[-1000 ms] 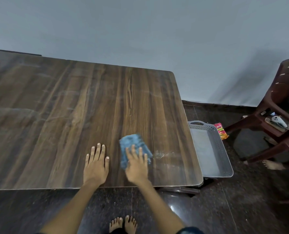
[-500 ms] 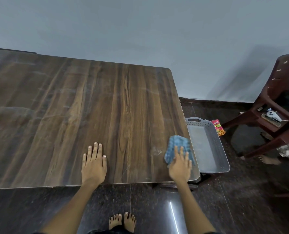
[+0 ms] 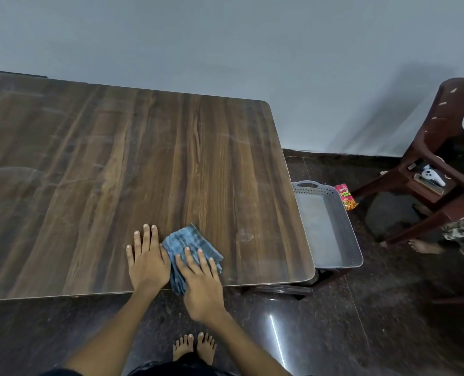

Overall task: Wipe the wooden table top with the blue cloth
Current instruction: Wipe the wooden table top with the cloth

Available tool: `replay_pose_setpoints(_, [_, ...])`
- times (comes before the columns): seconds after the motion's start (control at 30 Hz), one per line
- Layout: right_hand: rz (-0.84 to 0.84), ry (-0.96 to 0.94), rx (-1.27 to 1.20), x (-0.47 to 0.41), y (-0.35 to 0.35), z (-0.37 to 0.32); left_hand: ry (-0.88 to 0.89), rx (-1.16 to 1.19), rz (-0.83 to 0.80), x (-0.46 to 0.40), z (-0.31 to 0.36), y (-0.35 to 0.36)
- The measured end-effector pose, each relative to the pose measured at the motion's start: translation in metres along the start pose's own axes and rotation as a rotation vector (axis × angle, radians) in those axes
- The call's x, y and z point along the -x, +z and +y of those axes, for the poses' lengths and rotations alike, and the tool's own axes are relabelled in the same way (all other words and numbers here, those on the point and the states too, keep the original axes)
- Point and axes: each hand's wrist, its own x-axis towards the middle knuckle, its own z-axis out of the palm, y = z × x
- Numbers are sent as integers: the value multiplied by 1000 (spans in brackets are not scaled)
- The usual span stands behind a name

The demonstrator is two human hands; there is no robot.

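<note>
The wooden table top (image 3: 117, 172) fills the left and middle of the head view, with faint smears across its grain. A crumpled blue checked cloth (image 3: 189, 244) lies at the near edge, partly hanging over it. My right hand (image 3: 201, 283) presses flat on the cloth's near half, fingers spread, the palm past the table edge. My left hand (image 3: 146, 263) rests flat on the bare wood, fingers apart, its thumb side touching the cloth's left edge.
A grey plastic tray (image 3: 353, 240) sits low beside the table's right edge, with a red snack packet (image 3: 346, 196) on the dark floor behind it. A dark brown chair (image 3: 442, 147) stands at the right, a person's foot (image 3: 423, 245) by it. My bare feet (image 3: 194, 348) are below.
My right hand swept the cloth out to the table's right edge and has now pulled it back left against my left hand. The left hand stayed planted.
</note>
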Motion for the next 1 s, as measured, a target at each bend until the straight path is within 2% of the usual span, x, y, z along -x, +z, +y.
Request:
replay_pose_setpoints(0.13, [8,38,22,16,-11,31,-136,70,40,4,31,1])
replay_pose_setpoints(0.37, [286,580,-30,64,-38,121,79,35,-19,2,64,13])
replay_pose_setpoints(0.47, [294,742,-30,56,-45,131,104,41,-33,-5,67,14])
replay_pose_setpoints(0.57, [318,823,-36,36,-48,116,113,37,-39,-14,70,13])
replay_pose_setpoints(0.67, [275,737,-62,9,-47,97,111,20,-46,-23,75,12])
replay_pose_setpoints(0.83, [140,374,58,-43,-49,59,100,7,-40,-51,90,13])
replay_pose_setpoints(1.0, [149,278,68,-80,-63,91,95,-19,-13,-99,118,19])
